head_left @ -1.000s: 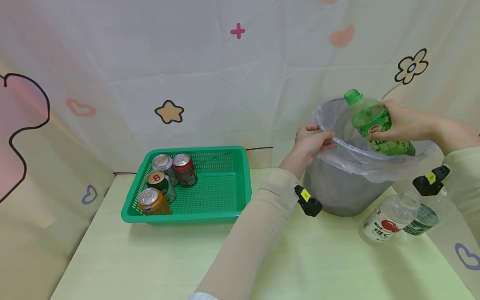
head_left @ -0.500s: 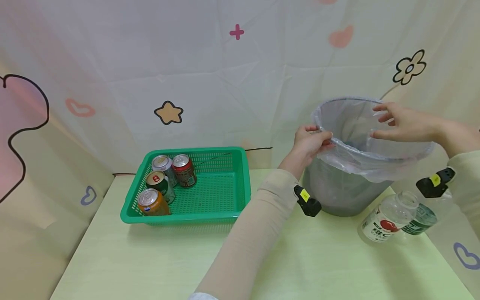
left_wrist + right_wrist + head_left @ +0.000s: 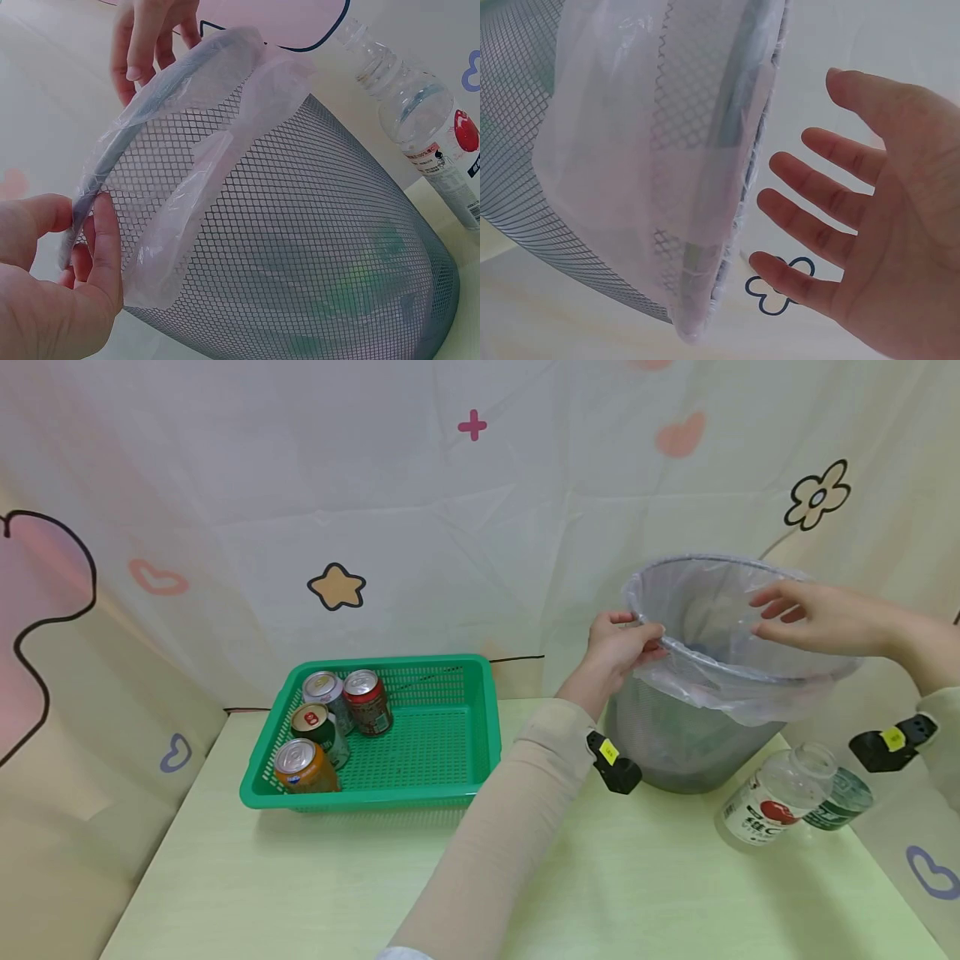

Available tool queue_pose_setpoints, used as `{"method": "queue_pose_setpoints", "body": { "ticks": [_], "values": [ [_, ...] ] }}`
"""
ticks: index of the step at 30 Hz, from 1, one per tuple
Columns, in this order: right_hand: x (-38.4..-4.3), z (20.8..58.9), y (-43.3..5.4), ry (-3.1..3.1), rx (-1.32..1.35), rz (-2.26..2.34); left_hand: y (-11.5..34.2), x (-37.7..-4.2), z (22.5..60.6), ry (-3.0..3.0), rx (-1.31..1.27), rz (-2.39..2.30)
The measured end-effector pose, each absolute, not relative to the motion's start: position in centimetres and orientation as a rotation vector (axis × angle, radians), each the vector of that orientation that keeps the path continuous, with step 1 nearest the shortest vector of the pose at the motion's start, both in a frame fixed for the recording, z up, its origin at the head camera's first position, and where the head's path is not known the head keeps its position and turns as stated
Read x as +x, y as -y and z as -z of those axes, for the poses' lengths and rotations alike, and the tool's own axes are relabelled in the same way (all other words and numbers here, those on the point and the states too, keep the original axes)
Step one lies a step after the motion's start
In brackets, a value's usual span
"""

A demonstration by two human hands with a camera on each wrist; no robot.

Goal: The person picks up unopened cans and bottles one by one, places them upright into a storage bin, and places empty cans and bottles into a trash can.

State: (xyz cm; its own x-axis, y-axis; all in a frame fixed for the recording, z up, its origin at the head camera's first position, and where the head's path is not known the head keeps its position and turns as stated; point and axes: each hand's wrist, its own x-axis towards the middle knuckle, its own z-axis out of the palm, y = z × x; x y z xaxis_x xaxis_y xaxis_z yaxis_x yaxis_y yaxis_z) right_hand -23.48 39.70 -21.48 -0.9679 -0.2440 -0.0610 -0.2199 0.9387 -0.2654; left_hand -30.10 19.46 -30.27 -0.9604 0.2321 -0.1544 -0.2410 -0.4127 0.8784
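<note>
A grey wire-mesh wastebasket (image 3: 675, 735) stands at the right, with a translucent plastic bag (image 3: 720, 689) folded over its rim. My left hand (image 3: 621, 647) pinches the bag-covered rim at the left side, thumb on one side and fingers on the other. Above the right part of the opening, my right hand (image 3: 817, 618) hovers with relaxed, spread fingers and holds nothing; the right wrist view shows its fingers (image 3: 810, 217) apart from the rim. Blurred green shapes (image 3: 352, 281) show through the mesh in the left wrist view.
Two clear plastic bottles stand right of the wastebasket: one with a red-fruit label (image 3: 765, 806), one with a green label (image 3: 843, 797) behind it. A green plastic basket (image 3: 397, 795) at the left holds several drink cans (image 3: 306, 767). A printed curtain (image 3: 420, 527) hangs behind the table.
My right hand has let go of the green plastic bottle, which has dropped out of sight into the wastebasket. The hand has shifted slightly right; my left hand stays on the rim.
</note>
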Motion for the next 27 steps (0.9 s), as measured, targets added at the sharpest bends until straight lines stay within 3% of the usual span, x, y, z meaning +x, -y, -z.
{"method": "queue_pose_setpoints", "body": {
  "ticks": [27],
  "values": [
    [-20.6, 23.5, -40.7, -3.373, -0.247, 0.499, -19.6, -30.2, 30.2, -1.535, -0.040, -2.420]
  ]
}}
